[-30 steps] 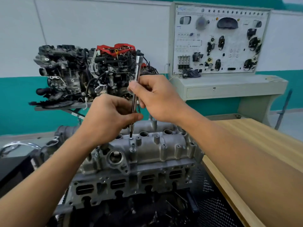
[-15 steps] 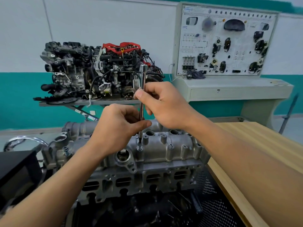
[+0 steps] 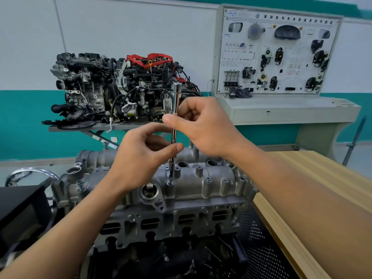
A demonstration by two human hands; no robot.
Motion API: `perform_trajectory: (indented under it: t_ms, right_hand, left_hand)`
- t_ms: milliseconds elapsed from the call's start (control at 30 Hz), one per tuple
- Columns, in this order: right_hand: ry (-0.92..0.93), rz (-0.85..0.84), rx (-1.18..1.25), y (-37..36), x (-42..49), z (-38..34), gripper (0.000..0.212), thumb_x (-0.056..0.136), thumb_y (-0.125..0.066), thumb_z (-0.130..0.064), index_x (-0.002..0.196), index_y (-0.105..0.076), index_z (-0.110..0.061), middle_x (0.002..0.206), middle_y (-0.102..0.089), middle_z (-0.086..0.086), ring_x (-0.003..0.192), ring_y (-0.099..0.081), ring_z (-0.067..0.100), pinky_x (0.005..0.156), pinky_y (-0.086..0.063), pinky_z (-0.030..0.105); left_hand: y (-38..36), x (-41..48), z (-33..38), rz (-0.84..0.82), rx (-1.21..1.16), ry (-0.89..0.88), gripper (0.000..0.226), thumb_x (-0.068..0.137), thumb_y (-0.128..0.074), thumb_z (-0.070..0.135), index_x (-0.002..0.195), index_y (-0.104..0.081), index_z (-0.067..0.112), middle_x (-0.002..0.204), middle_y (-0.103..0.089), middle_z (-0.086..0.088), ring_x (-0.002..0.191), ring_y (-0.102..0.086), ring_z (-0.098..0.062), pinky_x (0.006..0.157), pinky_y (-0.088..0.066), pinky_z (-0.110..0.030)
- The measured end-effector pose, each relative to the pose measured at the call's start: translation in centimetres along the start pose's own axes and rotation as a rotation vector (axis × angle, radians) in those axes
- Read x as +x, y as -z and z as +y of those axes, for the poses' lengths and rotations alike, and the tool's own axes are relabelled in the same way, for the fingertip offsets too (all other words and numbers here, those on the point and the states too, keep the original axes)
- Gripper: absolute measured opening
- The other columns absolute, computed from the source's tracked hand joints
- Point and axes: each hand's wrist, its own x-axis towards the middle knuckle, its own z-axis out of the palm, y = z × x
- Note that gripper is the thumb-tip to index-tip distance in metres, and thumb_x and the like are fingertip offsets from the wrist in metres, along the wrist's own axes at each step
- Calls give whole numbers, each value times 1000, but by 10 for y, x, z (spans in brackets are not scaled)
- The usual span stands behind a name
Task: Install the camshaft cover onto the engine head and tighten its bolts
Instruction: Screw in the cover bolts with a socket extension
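My left hand [image 3: 141,156] and right hand [image 3: 203,125] pinch the upright extension bar [image 3: 174,135] between their fingers — its tip sits on a camshaft cover [image 3: 217,188] bolt [image 3: 170,179]; a VW badge [image 3: 257,16] heads the training board [image 3: 281,55].

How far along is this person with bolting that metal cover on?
Done: the camshaft cover already sits on the engine head. In hand: the left hand and right hand pinch a long driver standing upright, its tip on one bolt near the cover's middle. Left: the other bolts along the cover; how tight any of them is cannot be told.
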Motion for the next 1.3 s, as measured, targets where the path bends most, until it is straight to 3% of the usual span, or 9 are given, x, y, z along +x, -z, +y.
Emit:
perform_trajectory:
  t_ms: [167, 233, 333, 567, 767, 900, 967, 1100, 1300]
  right_hand:
    - [-24, 77, 0, -6, 2, 3, 33, 81, -81, -33, 62, -58, -17, 49, -49, -10, 46, -41, 2, 47, -36, 17]
    - [-32, 13, 51, -5, 4, 2, 25, 85, -77, -31, 72, -65, -14, 56, -57, 3, 51, -47, 7, 50, -42, 22]
    - [-24, -134, 94, 2, 5, 1, 11, 94, -65, -25, 85, -70, -20, 55, -53, -7, 49, -45, 7, 51, -40, 19]
    - [-4, -59, 33, 4, 8, 1, 18, 89, -74, -19, 71, -68, -20, 55, -61, -8, 49, -49, 2, 50, -41, 14]
    - [-13, 23, 80, 0, 6, 3, 19, 83, -80, -20, 73, -67, -9, 54, -57, -8, 47, -47, 2, 48, -39, 13]
    - [-17, -117, 94, 5, 4, 3, 20, 95, -66, -19, 89, -70, 0, 59, -54, 11, 52, -46, 17, 52, -41, 25]
    - [-41, -142, 105, 7, 4, 4, 19, 98, -59, -15, 92, -70, -1, 57, -57, 5, 51, -47, 15, 50, -43, 21]
    - [-47, -117, 72, 5, 3, 7, 21, 97, -62, -18, 80, -67, -7, 53, -58, -3, 47, -48, 12, 47, -41, 19]
    - [-28, 28, 75, -3, 5, 7, 31, 82, -81, -26, 63, -57, -19, 43, -48, -13, 38, -37, 2, 40, -31, 13]
  left_hand:
    - [0, -3, -6, 72, -26, -46, 15, 75, -79, 25, 84, -71, 16, 75, -76, -1, 66, -72, -13, 65, -60, -25]
    - [0, -3, -7, 25, -37, -17, 9, 85, -73, 19, 90, -71, 12, 80, -78, -2, 72, -74, -15, 68, -61, -27]
    - [1, -3, -7, -42, -100, 26, 10, 96, -60, 6, 98, -69, 7, 83, -78, -6, 75, -74, -13, 66, -57, -21]
    - [1, -3, 0, -102, -149, 60, 35, 80, -67, 37, 104, -66, 13, 83, -77, -9, 82, -76, -23, 62, -61, -30]
    - [2, 0, -3, -49, -77, 59, 28, 81, -71, 31, 86, -62, 5, 76, -76, -6, 70, -73, -24, 52, -58, -27]
    - [3, 1, -6, -111, -46, 71, 16, 95, -61, 22, 96, -67, 7, 83, -77, -5, 77, -74, -16, 54, -57, -26]
    - [3, 0, -6, -149, -22, 72, 16, 100, -55, 21, 102, -67, 11, 86, -77, -2, 81, -74, -15, 55, -57, -27]
    - [2, 1, -4, -183, -44, 67, 22, 100, -50, 30, 103, -66, 15, 89, -76, -2, 83, -73, -18, 56, -58, -28]
    - [0, 1, -4, -71, -64, 7, 28, 79, -72, 32, 89, -64, 7, 80, -75, -14, 69, -70, -24, 50, -57, -29]
